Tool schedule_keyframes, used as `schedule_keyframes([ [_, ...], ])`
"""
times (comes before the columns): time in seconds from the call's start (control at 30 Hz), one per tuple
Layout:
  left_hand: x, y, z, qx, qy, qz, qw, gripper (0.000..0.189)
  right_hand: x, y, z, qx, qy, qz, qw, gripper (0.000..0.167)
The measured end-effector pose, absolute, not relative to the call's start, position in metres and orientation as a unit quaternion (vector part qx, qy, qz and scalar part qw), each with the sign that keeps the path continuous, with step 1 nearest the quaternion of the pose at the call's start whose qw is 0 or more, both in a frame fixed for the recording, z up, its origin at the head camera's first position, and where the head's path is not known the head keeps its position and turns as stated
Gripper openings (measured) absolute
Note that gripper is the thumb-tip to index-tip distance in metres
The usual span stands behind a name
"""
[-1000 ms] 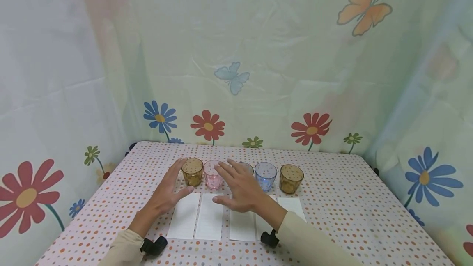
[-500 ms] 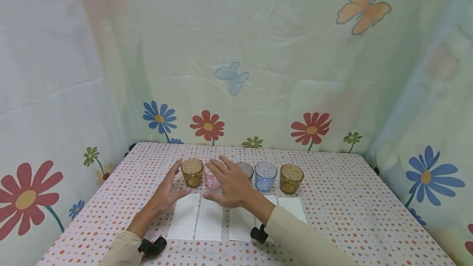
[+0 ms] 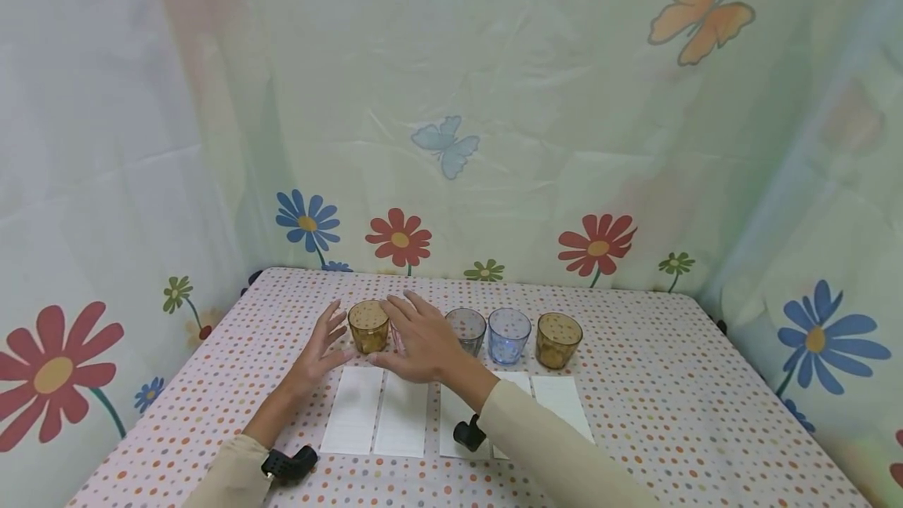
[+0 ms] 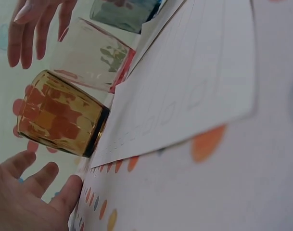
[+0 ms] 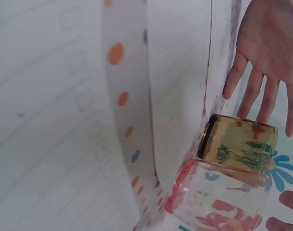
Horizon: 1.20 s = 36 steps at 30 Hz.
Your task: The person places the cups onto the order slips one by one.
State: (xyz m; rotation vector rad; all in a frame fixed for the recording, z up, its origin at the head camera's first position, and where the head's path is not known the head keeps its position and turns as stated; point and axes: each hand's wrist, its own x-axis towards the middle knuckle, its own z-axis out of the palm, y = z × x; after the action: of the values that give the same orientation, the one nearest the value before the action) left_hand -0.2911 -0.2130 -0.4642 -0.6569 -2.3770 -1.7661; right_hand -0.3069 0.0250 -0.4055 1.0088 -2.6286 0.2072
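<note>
My left hand (image 3: 313, 359) is just left of the leftmost amber glass (image 3: 368, 328), fingers spread and relaxed; in the left wrist view a small gap separates its fingers from the amber glass (image 4: 59, 115). My right hand (image 3: 419, 342) hovers in front of the pink glass and hides most of it in the head view. The right wrist view shows the pink glass (image 5: 218, 197) beside the amber one, with a few right fingertips (image 5: 283, 224) near it. Neither hand holds anything. To the right along the row stand a grey glass (image 3: 467, 328), a blue glass (image 3: 508, 335) and another amber glass (image 3: 557, 342).
Several white paper sheets (image 3: 353, 410) with printed lines lie in a row in front of the glasses, partly under the right forearm. A polka-dot cloth (image 3: 656, 382) covers the table. Curtains (image 3: 536, 100) printed with flowers and butterflies enclose the back and sides.
My right hand has moved left from in front of the grey and pink glasses to the pink one, uncovering the grey glass. The left hand has barely shifted. The glasses stay in place.
</note>
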Motion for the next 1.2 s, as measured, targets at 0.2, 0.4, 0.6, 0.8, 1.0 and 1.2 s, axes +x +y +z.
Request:
schedule_keyframes([
  [0.2, -0.290, -0.213, -0.467, -0.205, -0.774, -0.597, 0.044, 0.085, -0.312, 0.013, -0.404, 0.339, -0.928, 0.059, 0.145, 0.086],
  [0.4, -0.283, -0.215, -0.470, -0.182, -0.778, -0.601, 0.029, 0.085, -0.315, -0.001, -0.407, 0.343, -0.931, 0.033, 0.119, 0.088],
  [0.6, -0.282, -0.216, -0.472, -0.191, -0.767, -0.612, 0.026, 0.085, -0.325, -0.011, -0.413, 0.314, -0.943, 0.027, 0.103, 0.089],
  [0.8, -0.284, -0.216, -0.472, -0.192, -0.766, -0.612, 0.026, 0.085, -0.334, -0.016, -0.414, 0.276, -0.957, 0.042, 0.078, 0.091],
  [1.0, -0.285, -0.215, -0.468, -0.186, -0.765, -0.616, 0.017, 0.086, -0.341, -0.018, -0.413, 0.258, -0.962, 0.050, 0.074, 0.091],
  [1.2, -0.287, -0.214, -0.466, -0.197, -0.763, -0.615, 0.020, 0.085, -0.346, -0.021, -0.412, 0.253, -0.964, 0.053, 0.068, 0.089],
])
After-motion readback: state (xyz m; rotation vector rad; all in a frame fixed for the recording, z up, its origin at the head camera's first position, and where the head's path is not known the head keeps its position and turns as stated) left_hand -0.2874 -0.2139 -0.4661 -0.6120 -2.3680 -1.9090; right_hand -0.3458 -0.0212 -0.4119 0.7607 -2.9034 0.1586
